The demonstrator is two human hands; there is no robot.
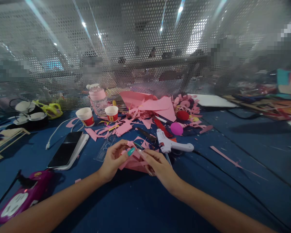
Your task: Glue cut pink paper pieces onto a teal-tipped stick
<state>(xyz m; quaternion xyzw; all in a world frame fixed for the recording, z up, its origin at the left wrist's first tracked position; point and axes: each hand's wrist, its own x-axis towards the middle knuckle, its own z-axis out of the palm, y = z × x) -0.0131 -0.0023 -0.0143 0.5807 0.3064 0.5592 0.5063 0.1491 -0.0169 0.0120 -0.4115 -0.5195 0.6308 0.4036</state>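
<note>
Both hands pinch one folded pink paper piece (pixel 133 161) near the tabletop's (pixel 140 207) middle: left hand (pixel 113 161) closed on its left end, right hand (pixel 157 166) gripping its right, long axis running left-right between them.

The blue counter (pixel 232 136) carried pink paper scraps (pixel 145 113), a white glue gun (pixel 171 145), two paper cups (pixel 86 116), and a phone (pixel 65 150).

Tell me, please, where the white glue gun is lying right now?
In the head view, the white glue gun lies on the blue table just right of centre, beyond the right hand, near the magenta ball.
</note>
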